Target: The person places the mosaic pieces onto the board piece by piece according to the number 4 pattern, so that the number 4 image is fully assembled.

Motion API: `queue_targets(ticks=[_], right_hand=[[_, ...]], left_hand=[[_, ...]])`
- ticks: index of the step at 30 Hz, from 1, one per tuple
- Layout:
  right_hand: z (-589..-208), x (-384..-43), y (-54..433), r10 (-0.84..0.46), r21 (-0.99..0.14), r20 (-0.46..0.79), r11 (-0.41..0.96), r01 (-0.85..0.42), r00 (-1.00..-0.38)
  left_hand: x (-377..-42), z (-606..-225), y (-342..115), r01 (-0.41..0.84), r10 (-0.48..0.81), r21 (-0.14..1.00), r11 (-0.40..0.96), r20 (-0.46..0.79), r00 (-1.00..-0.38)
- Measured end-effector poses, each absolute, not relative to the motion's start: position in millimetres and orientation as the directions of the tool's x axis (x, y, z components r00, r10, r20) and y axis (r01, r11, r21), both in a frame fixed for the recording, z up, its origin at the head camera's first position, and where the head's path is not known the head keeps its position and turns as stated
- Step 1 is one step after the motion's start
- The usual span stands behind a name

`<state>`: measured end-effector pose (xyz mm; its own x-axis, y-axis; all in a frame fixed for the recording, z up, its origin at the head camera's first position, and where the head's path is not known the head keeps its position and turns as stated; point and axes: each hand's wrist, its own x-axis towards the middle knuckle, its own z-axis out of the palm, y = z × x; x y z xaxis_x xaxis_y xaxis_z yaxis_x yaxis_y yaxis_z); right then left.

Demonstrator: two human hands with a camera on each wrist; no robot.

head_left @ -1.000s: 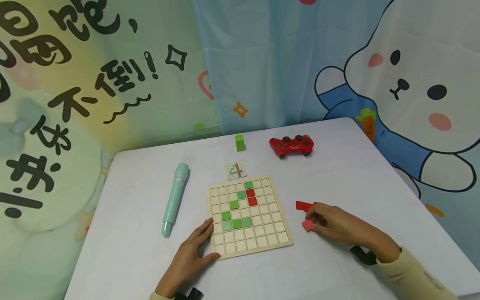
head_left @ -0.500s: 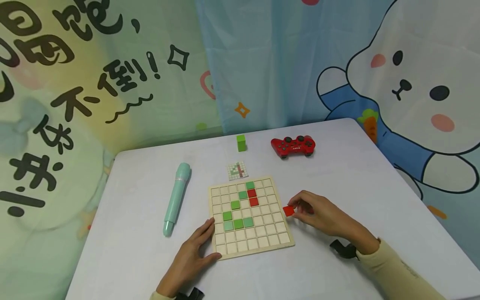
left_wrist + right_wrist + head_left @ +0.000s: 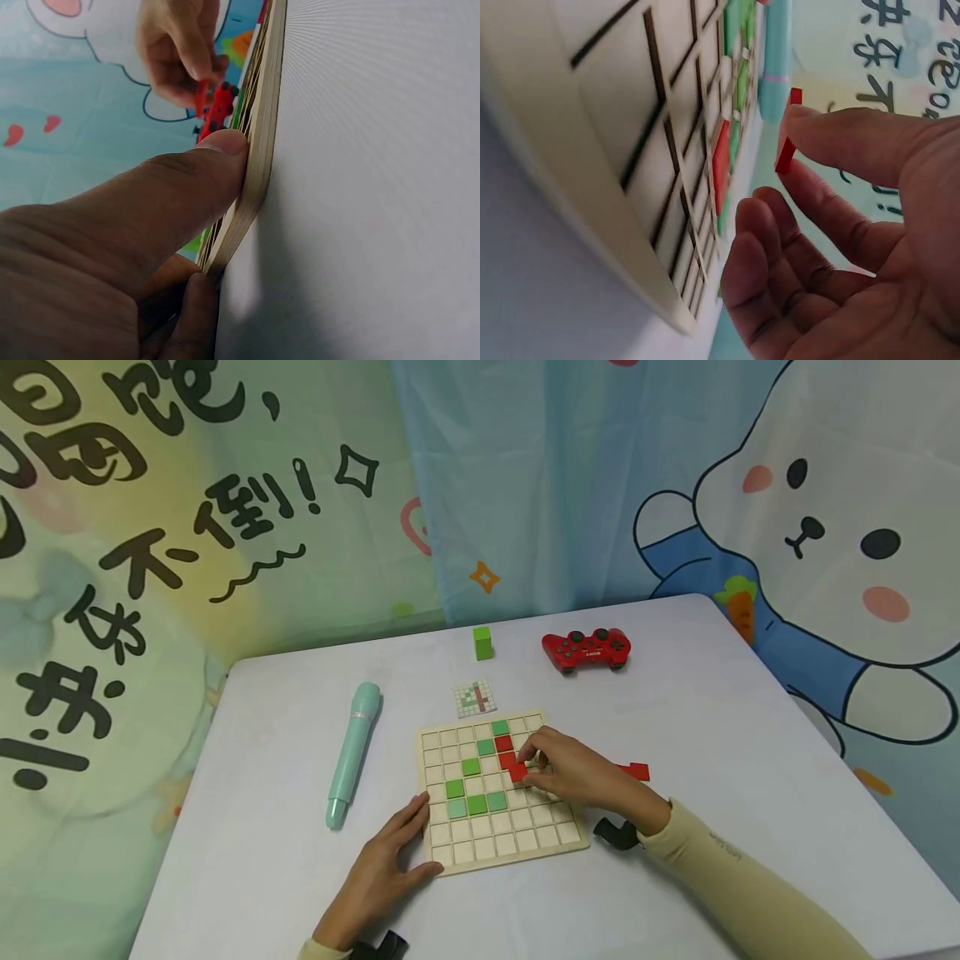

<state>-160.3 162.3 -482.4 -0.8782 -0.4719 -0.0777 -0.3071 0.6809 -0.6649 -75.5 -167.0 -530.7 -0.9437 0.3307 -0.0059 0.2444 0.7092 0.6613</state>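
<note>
My right hand (image 3: 573, 768) pinches a red square tile (image 3: 518, 772) between thumb and fingertips, over the pale wooden grid board (image 3: 483, 827). In the right wrist view this tile (image 3: 786, 159) stands on edge, apart from the board; my other fingers curl loosely below. In the head view it appears just below two red tiles (image 3: 503, 743) set in the grid. Several green tiles (image 3: 470, 767) lie in other cells. My left hand (image 3: 382, 877) rests at the board's near left corner, thumb on the front edge and fingers along the left side.
Beyond the board lies a small pattern card (image 3: 475, 699), with a green block (image 3: 482, 643) behind it. A red game controller (image 3: 587, 650) is at the back right. A mint-green microphone-shaped stick (image 3: 354, 756) lies left. More red tiles (image 3: 636, 772) show partly behind my right forearm.
My right hand has picked up a red tile from the pile on the right and carried it left over the board. My left hand has stayed at the board's corner.
</note>
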Motion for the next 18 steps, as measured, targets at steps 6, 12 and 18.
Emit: queue_targets(ticks=[6, 12, 18], right_hand=[[-487.8, -165.6, 148.5, -0.479, -0.633, -0.099, 0.707, -0.316, -0.872], [-493.1, -167.6, 144.4, -0.488, -0.638, -0.115, 0.704, -0.312, -0.865], [-496.0, -167.0, 142.2, -0.49, -0.604, -0.132, 0.729, -0.322, -0.862]], left_hand=[[-76.6, -529.9, -166.9, 0.244, 0.332, 0.663, 0.708, -0.008, -0.943], [-77.8, -529.4, -166.4, 0.245, 0.336, 0.666, 0.705, -0.009, -0.942], [-77.0, -530.9, -166.7, 0.24, 0.331, 0.668, 0.704, -0.011, -0.943]])
